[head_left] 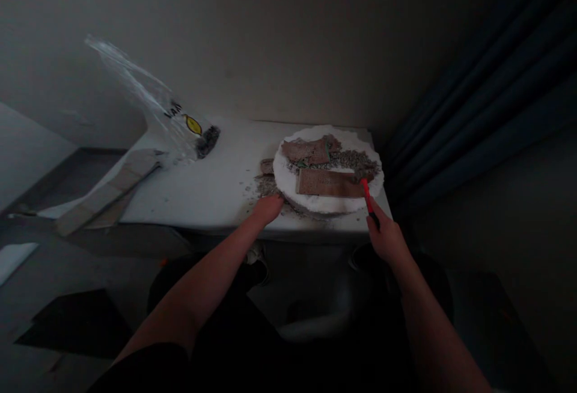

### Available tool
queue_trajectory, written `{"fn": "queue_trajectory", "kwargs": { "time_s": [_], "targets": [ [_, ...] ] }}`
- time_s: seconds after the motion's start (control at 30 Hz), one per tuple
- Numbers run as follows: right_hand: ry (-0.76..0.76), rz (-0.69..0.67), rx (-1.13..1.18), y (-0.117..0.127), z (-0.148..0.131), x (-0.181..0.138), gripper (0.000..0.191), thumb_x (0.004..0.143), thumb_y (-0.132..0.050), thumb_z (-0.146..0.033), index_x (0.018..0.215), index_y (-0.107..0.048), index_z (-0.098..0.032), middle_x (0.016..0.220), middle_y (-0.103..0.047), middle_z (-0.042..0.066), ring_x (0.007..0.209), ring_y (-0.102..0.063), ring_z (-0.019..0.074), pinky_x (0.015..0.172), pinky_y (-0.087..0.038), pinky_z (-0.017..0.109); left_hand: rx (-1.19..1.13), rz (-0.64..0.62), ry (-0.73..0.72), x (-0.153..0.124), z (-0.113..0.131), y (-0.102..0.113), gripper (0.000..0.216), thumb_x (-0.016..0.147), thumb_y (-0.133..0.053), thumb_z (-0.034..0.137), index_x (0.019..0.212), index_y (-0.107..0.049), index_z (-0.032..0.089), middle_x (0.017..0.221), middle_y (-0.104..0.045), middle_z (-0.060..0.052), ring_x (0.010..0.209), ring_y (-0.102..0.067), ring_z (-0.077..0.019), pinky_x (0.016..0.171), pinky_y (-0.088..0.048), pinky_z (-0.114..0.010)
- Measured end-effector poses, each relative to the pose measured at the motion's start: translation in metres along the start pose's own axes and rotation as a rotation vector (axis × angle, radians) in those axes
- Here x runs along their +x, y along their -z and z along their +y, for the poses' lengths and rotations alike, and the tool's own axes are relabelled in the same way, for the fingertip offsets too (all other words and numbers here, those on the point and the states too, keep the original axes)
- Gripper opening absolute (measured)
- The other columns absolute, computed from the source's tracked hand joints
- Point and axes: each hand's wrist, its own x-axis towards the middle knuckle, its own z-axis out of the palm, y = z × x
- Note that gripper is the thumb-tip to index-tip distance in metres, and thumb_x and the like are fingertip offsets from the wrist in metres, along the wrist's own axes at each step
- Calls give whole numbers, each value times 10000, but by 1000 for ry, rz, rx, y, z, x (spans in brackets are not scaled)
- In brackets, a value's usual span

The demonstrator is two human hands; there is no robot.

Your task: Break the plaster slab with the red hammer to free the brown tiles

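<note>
My right hand (385, 231) is closed around the handle of a red-and-black-handled tool (366, 194). Its blurred head meets the right end of a brown, rough-textured rectangular board (324, 182). That board lies on a thick white round slab (288, 187) with a ragged edge. Behind it on the slab are a broken brown piece (306, 151) and a spread of grey-brown crumbs (356, 160). At the slab's near-left rim, my left hand (269, 208) is closed, apparently gripping the edge; its fingertips are mostly hidden.
The slab rests on a white table (216, 194). More crumbs (265, 185) lie left of it. A clear plastic bag (153, 98) with dark bits at its bottom stands farther left, near a cardboard piece (108, 191). Blue curtains (487, 86) hang at right.
</note>
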Motion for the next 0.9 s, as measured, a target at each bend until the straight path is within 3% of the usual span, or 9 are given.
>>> {"fn": "queue_trajectory", "kwargs": {
  "time_s": [0.2, 0.5, 0.63, 0.7, 0.8, 0.9],
  "targets": [
    [-10, -10, 27, -1, 2, 1, 645, 968, -450, -283, 1609, -370, -265, 1175, -757, 124, 951, -739, 298, 813, -548, 384, 40, -21, -89, 13, -12, -6, 413, 977, -340, 101, 1188, -695, 100, 1200, -679, -224, 1063, -701, -323, 866, -558, -416],
    [11, -10, 21, 0, 2, 1, 639, 978, -433, -302, 1610, -367, -235, 1121, -763, 139, 911, -735, 304, 805, -541, 409, -4, -4, -82, 11, -14, 7, 378, 878, -493, 106, 1213, -668, 121, 1259, -678, -216, 1134, -671, -333, 921, -527, -409],
    [21, -8, 27, 1, 2, 1, 638, 979, -429, -286, 1611, -363, -223, 1068, -772, 133, 922, -730, 306, 827, -537, 420, -99, 33, 192, 3, -32, 30, 311, 868, -551, 214, 1153, -663, 159, 1097, -737, -189, 1028, -702, -343, 836, -532, -412],
    [13, -9, 15, 1, 1, 2, 643, 976, -437, -273, 1613, -360, -236, 1041, -776, 123, 906, -730, 304, 826, -535, 415, -210, 127, 288, 1, -39, 48, 253, 853, -586, 268, 1073, -678, 184, 997, -757, -140, 952, -712, -313, 800, -529, -381],
    [17, -15, 10, 1, 1, 1, 656, 975, -436, -265, 1623, -333, -235, 999, -780, 111, 861, -731, 291, 806, -534, 394, -464, 326, 255, 8, -29, 75, 144, 828, -609, 270, 894, -710, 192, 888, -767, -73, 849, -707, -227, 794, -524, -314],
    [25, -17, 28, 2, 0, 1, 651, 980, -430, -269, 1623, -333, -242, 977, -781, 98, 835, -730, 275, 775, -534, 365, -726, 388, 33, 26, 7, 91, 170, 798, -658, 262, 914, -744, 171, 850, -771, -50, 788, -701, -190, 761, -532, -285]
  ]
}}
